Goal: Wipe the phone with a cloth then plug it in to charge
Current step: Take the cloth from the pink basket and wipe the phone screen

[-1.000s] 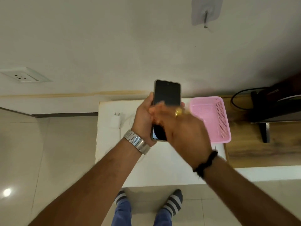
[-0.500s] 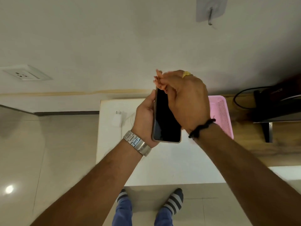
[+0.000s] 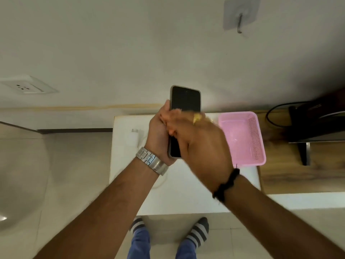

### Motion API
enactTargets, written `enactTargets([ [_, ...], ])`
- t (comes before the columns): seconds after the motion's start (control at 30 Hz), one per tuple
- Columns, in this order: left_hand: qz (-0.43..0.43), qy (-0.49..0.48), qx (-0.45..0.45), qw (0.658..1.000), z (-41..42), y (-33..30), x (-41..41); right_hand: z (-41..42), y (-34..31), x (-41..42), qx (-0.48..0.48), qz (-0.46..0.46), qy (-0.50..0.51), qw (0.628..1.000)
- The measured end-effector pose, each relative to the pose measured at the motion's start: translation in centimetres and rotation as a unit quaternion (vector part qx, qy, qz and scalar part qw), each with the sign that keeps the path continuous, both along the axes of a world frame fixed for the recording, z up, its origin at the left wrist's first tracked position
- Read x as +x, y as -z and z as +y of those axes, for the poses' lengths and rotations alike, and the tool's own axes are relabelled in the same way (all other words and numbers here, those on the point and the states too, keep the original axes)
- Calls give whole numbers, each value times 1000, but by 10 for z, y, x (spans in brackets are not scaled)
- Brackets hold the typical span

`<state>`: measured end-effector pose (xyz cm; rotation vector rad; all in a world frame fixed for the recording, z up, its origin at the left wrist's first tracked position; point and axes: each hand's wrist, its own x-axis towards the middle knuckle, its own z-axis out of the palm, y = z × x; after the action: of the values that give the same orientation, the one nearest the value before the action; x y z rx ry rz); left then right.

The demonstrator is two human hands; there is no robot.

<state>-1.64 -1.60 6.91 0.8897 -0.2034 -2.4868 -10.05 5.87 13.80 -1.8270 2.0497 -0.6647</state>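
A black-screened phone [image 3: 185, 99] stands upright above the white table [image 3: 186, 195], and my left hand [image 3: 158, 135] grips it by its left edge and back. My right hand [image 3: 201, 146] lies blurred over the lower half of the screen, fingers pressed on a small orange cloth [image 3: 169, 118] that is mostly hidden. A white charger plug [image 3: 134, 137] lies on the table left of my left hand, its cable [image 3: 158, 184] curling under my wrist. A white wall socket [image 3: 24, 87] sits on the wall at far left.
An empty pink mesh basket [image 3: 242, 139] stands on the table's right side. Beyond it a wooden shelf [image 3: 298, 174] carries a dark device [image 3: 317, 124] with a black cord. A hook [image 3: 239, 15] is stuck high on the wall. My socked feet stand below the table.
My right hand slid from the top of the phone back down over its lower half. The left hand keeps the phone in about the same place.
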Motion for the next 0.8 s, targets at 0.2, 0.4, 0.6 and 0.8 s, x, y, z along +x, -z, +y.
enactTargets([
  [0.2,26,59,-4,998,12,4,-6,-34,-9,-37,-8,34,52,998],
  [0.4,2,38,6,999,0,3,-4,11,0,-17,9,43,9,999],
  [0.6,11,85,-32,996,10,8,-14,-25,-12,-59,-9,60,70,996],
  [0.8,-26,69,-43,996,-7,8,-14,35,2,-31,25,54,-19,998],
])
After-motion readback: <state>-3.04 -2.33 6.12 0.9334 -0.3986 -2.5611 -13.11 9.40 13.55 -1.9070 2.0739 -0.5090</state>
